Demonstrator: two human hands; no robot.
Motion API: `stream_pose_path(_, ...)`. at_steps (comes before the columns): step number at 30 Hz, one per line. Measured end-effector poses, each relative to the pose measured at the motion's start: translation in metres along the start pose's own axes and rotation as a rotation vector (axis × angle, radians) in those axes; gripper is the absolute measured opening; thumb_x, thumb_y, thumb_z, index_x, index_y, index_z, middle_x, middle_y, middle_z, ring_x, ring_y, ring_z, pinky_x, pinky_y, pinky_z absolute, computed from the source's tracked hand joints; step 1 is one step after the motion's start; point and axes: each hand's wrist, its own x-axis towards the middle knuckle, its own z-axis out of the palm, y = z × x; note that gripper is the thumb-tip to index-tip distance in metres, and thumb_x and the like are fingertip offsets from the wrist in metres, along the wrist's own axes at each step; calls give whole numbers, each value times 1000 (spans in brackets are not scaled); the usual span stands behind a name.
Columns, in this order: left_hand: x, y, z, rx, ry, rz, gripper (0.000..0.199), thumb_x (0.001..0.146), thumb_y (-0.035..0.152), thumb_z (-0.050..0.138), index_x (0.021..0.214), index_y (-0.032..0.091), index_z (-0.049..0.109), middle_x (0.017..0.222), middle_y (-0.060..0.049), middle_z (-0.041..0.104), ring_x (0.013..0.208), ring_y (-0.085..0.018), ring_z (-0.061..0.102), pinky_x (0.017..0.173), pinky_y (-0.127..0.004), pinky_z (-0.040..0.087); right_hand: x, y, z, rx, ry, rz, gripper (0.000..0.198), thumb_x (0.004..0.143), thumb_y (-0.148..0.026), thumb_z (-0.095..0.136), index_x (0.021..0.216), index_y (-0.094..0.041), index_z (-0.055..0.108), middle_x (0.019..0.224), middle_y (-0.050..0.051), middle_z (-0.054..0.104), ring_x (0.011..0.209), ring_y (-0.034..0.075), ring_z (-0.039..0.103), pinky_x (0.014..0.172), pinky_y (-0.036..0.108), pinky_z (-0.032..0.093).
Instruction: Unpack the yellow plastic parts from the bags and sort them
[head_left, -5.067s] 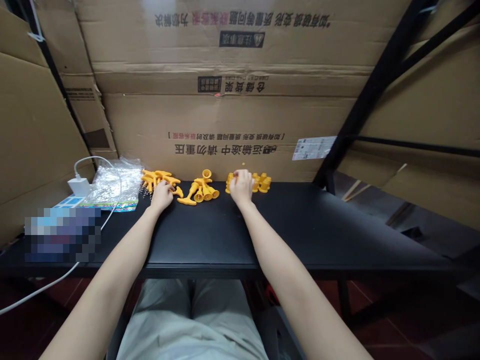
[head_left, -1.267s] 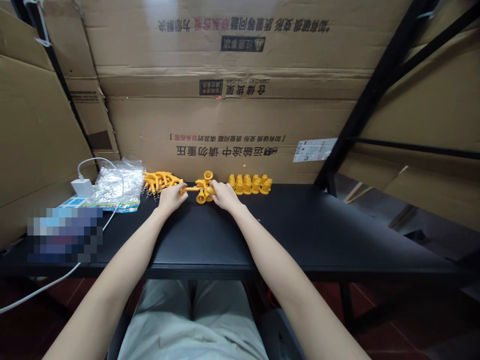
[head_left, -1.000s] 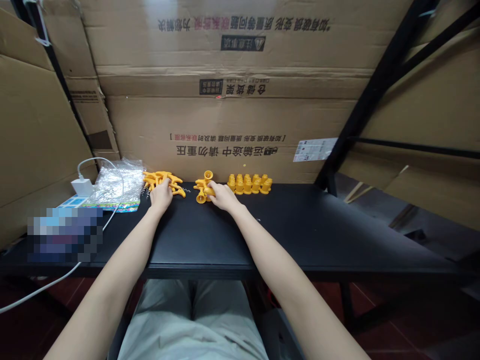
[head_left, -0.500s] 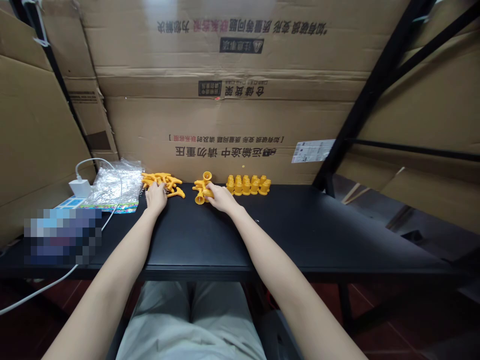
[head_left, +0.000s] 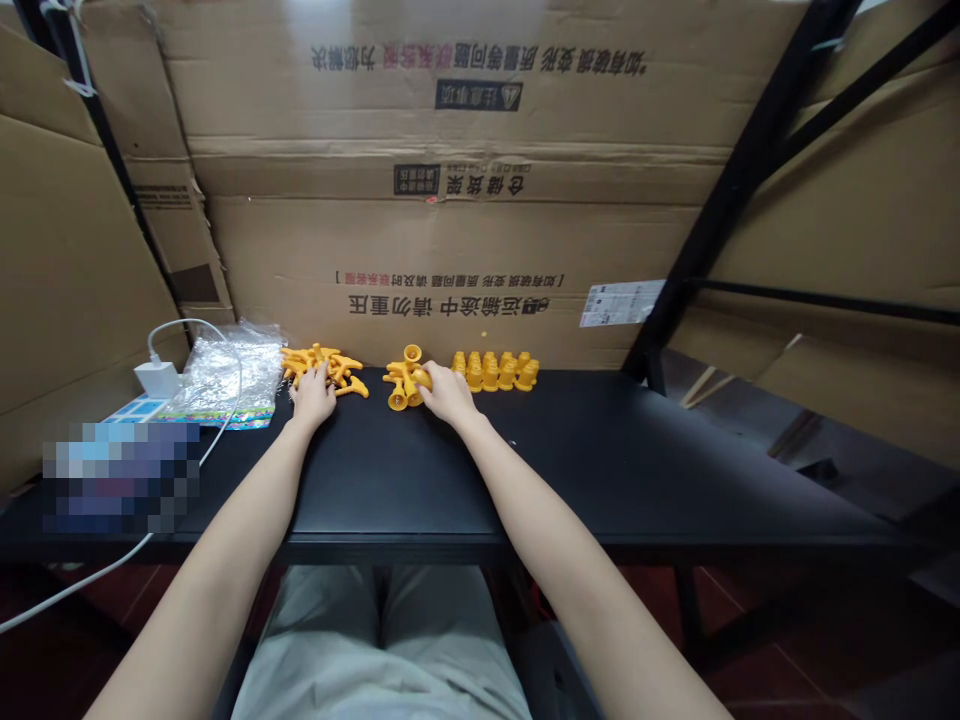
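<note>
At the back left of the table, my left hand (head_left: 313, 398) rests on the near side of a pile of orange-yellow plastic pieces (head_left: 319, 358), long and branched in shape. Its fingers are spread over the pieces, with none plainly gripped. My right hand (head_left: 448, 393) is closed on a yellow cup-shaped plastic piece (head_left: 424, 379), mostly covered by the fingers. Beside it lies a small heap of yellow flared pieces (head_left: 397, 400), some with open ends facing me. Just right of that hand, several yellow stepped cups (head_left: 508, 372) stand upright in close rows.
A clear plastic bag (head_left: 232, 370) lies at the left, near a white charger (head_left: 157, 378) with a cable (head_left: 225, 425) running toward me. A blurred-out object (head_left: 120, 475) is at the front left. Cardboard (head_left: 450, 240) and black frame bars (head_left: 720, 200) enclose the black table (head_left: 405, 480).
The view has shifted slightly. My right hand has turned a little, and the yellow piece at its fingertips shows more. The left fingers have spread slightly over the pile.
</note>
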Motion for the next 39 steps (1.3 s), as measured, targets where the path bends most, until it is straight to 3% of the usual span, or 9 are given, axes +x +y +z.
stream_pose_path(5, -2, -2, 6, 64, -116, -8, 60, 87, 37, 45, 144, 23, 37, 154, -14, 29, 143, -33, 21, 109, -67, 19, 7, 29, 9, 50, 225, 257, 28, 91, -36, 46, 105, -16, 59, 109, 15, 64, 103, 28, 57, 84, 36, 40)
stream_pose_path(11, -1, -4, 9, 77, -86, -9, 58, 84, 39, 50, 139, 23, 45, 153, -17, 29, 142, -35, 24, 110, -66, 21, 2, 76, 4, 34, 366, 673, 39, 90, -39, 41, 109, -12, 62, 117, 19, 57, 112, 31, 49, 91, 44, 37)
stream_pose_path(14, -1, -4, 9, 66, -55, 5, 56, 81, 38, 53, 135, 23, 49, 152, -17, 30, 141, -36, 26, 109, -65, 22, -4, 91, 3, 75, 354, 846, 39, 88, -36, 43, 113, -12, 62, 119, 19, 57, 115, 32, 48, 94, 47, 36)
stream_pose_path(18, -1, -1, 6, 53, 36, 40, 49, 80, 32, 53, 128, 20, 54, 147, -17, 36, 137, -36, 32, 110, -63, 24, -6, 97, 1, 123, 220, 977, 35, 85, -30, 49, 113, -15, 64, 119, 17, 60, 118, 31, 50, 97, 47, 35)
stream_pose_path(21, -2, 5, 3, 25, 123, 111, 43, 80, 28, 52, 121, 18, 58, 142, -17, 42, 131, -34, 40, 110, -55, 29, -3, 92, -4, 95, 61, 970, 33, 83, -30, 54, 111, -17, 66, 116, 17, 62, 117, 31, 51, 99, 48, 33)
stream_pose_path(25, -3, 12, 3, -36, 193, 218, 36, 80, 24, 51, 114, 19, 62, 136, -15, 49, 126, -31, 45, 109, -49, 33, 3, 79, -11, 21, -166, 827, 37, 83, -33, 57, 115, -15, 64, 117, 17, 63, 116, 31, 52, 101, 50, 28)
stream_pose_path(28, -4, 15, 5, -67, 205, 263, 34, 80, 22, 51, 111, 20, 63, 132, -13, 52, 123, -30, 47, 107, -48, 35, 7, 67, -10, -7, -280, 732, 39, 80, -32, 63, 117, -18, 62, 121, 15, 62, 118, 30, 53, 100, 48, 31)
stream_pose_path(34, -2, 14, 7, -86, 203, 301, 30, 79, 21, 51, 104, 19, 66, 122, -12, 58, 116, -29, 52, 102, -46, 40, 7, 54, 0, 23, -290, 684, 41, 83, -39, 64, 117, -17, 59, 127, 14, 61, 121, 26, 54, 99, 40, 38)
stream_pose_path(39, 0, 14, 8, -126, 153, 358, 27, 81, 22, 47, 97, 18, 69, 111, -10, 64, 109, -26, 56, 99, -44, 43, 1, 50, 1, -36, -199, 690, 43, 85, -42, 63, 119, -16, 59, 122, 17, 63, 118, 26, 57, 94, 37, 42)
